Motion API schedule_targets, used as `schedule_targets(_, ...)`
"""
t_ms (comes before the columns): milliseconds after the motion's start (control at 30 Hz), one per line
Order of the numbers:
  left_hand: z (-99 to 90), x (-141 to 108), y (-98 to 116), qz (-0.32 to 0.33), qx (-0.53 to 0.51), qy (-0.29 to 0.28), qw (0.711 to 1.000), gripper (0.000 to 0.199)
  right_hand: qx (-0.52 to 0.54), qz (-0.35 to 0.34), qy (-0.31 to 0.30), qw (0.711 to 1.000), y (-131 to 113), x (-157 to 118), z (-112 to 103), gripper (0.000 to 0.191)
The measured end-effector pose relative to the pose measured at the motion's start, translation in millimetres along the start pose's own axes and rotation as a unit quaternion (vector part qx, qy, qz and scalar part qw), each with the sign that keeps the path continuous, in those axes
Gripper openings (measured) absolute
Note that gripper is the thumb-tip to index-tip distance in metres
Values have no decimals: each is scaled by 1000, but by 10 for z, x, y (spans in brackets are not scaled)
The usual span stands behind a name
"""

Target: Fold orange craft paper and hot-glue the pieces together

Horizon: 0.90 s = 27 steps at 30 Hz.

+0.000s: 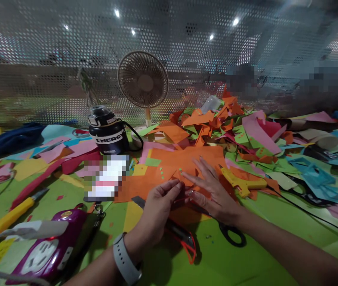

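My left hand (163, 200) is over an orange paper sheet (171, 159), thumb and fingertips pinched together. Whatever lies between those fingertips is too small or hidden to name. Close beside it on the right is my right hand (213, 190), fingers spread above the sheet and holding nothing that I can see. Small green paper dots (162, 172) lie on the orange sheet, and one is close to my right fingertips. Below my hands lie a cutter with a red-orange edge (190, 246) and black-handled scissors (234, 236), both partly covered.
A yellow glue gun (243, 182) with a cord lies right. On the left are a phone (107, 178), purple power strip (49, 242) and yellow-handled knife (8, 220). Behind stand a dark bottle (107, 133), fan (143, 79), paper scrap pile (204, 123) and perforated screen (67, 47).
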<state>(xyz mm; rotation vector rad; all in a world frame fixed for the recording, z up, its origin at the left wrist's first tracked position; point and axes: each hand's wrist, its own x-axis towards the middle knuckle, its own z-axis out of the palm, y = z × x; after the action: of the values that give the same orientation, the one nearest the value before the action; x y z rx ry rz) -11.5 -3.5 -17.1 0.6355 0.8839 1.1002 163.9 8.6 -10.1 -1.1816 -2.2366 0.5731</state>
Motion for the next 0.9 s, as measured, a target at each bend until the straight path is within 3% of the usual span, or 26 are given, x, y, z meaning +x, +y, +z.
schedule_targets(900,-21,-6,-8,37,30,-37,998,14,-152,-133,54,978,116,14,34,51)
